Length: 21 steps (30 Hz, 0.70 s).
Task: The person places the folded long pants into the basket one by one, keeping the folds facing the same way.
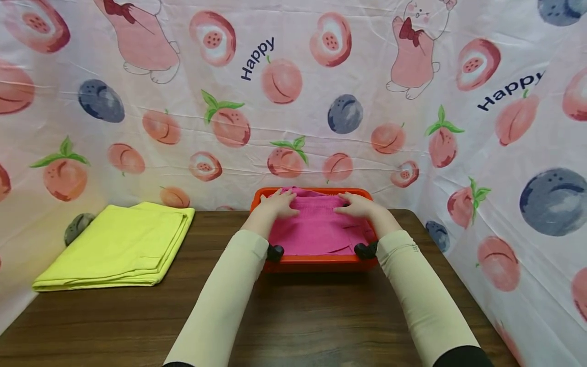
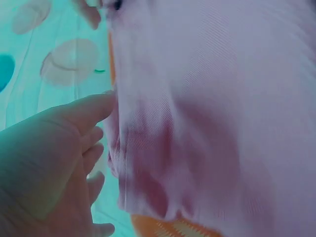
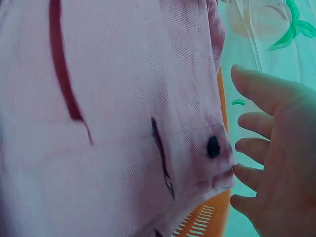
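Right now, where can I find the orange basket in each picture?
Head: the basket is just right of the middle, below the picture's centre.
Left wrist: the basket peeks out at the bottom, left of centre, plus a thin strip higher up.
Right wrist: the basket shows low, right of centre, with a thin strip above.
Shared landmark: the pink cloth.

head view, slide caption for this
A person's left grip and right grip flank a pink cloth garment in a rectangular orange plastic basket, folded yellow cloth at left on a brown wooden table.
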### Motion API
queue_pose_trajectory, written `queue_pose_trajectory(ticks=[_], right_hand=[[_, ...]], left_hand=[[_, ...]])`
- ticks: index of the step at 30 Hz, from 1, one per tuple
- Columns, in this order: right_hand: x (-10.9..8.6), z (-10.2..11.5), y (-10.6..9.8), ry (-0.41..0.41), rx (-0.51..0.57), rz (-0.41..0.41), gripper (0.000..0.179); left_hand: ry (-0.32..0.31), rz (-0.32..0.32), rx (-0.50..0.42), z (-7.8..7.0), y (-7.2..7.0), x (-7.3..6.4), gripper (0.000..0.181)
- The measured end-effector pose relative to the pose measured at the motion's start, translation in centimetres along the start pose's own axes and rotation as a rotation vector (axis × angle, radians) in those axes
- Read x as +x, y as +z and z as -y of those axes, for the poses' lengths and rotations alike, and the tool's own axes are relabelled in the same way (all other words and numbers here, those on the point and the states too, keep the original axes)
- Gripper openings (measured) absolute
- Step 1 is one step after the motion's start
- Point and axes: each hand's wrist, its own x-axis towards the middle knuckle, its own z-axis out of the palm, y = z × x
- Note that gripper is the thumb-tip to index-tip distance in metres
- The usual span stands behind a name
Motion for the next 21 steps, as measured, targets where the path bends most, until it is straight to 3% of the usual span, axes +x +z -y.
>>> queue_pose_trajectory(ticks=[6, 15, 21], right_hand=[[0.9, -0.4, 0.4, 0.008, 0.002, 0.06, 0.071], [1.0, -0.2, 0.4, 0.066, -0.024, 0.189, 0.079], [2.2, -2.2, 1.4, 0.07, 0.002, 0.222, 0.091]], left_hand=[[-0.008, 0.067, -0.104, 0.3, -0.1, 0.4, 0.066], [-0.06, 0.08, -0.067, 1.1, 1.5, 1.0, 0.071], [-0.07, 0.092, -0.079, 1.2, 2.1, 1.0, 0.073]])
